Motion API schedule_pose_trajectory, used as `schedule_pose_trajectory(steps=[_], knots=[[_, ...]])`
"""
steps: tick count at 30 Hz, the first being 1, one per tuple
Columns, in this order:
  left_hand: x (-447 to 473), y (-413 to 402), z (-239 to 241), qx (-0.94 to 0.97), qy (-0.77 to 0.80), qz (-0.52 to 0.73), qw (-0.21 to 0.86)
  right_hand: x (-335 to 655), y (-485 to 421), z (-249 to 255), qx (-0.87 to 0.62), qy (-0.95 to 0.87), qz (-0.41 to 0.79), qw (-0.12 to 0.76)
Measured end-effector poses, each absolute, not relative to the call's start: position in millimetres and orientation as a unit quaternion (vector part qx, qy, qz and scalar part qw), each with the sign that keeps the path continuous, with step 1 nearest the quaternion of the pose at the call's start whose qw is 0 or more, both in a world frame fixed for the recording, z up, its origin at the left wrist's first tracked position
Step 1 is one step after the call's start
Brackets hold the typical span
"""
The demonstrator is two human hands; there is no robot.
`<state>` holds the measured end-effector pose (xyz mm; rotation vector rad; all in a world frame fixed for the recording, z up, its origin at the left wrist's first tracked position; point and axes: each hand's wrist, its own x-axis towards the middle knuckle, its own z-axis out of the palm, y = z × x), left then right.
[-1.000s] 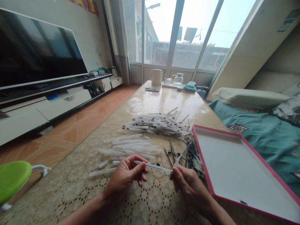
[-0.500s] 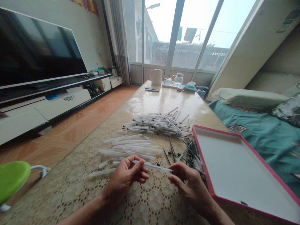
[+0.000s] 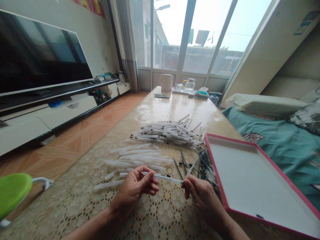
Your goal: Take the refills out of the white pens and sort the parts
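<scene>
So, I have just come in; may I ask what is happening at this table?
A person's left hand and right hand hold a slim whitish plastic pen between them, one near each end. Just beyond the left hand lie frosted plastic tubes, and farther away a pile of white pens with dark ends. Thin black sticks lie beyond the right hand, beside a shallow white tray with pink edges, which holds a small black piece.

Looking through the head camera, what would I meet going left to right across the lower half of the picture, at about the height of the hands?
Green seat, left hand, pen, right hand, pink-rimmed tray.
</scene>
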<state>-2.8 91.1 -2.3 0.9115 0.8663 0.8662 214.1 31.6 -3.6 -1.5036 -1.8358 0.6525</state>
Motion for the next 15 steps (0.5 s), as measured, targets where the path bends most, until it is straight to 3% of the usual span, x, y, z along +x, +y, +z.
schedule_pose_trajectory(steps=[15], knots=[[-3.1,92.2,-2.6,0.418,0.395,0.388,0.72,215.6,31.9,-1.6,-0.587,-0.697,0.25,0.326]])
